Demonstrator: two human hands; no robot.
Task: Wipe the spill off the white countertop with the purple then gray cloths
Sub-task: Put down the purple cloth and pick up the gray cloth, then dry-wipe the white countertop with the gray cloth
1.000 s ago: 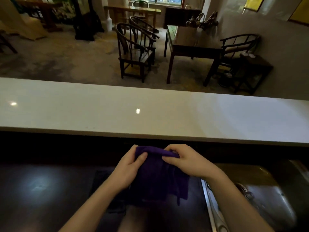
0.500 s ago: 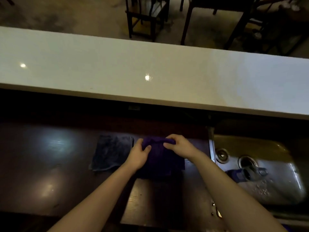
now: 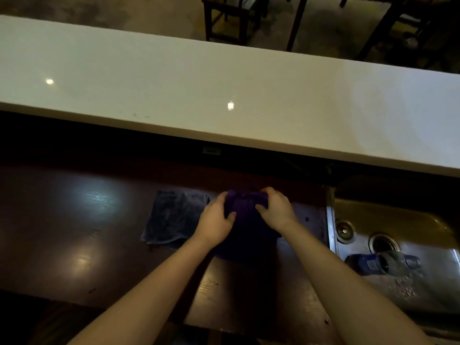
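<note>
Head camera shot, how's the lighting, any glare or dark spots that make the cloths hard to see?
Head view: dim overall. Two small glare spots sit on the white countertop, with broader soft reflections on the dark lower counter. The purple cloth, gripped by the left hand and right hand, nearly merges with the dark surface; the gray cloth beside it reads faintly. Wide-angle bending tilts the countertop edge.

Dim, soft-focus scene; lamp glare on white countertop, wide-angle bowing.

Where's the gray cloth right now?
In the head view, the gray cloth lies flat on the dark lower counter, just left of the left hand and the purple cloth.
</note>
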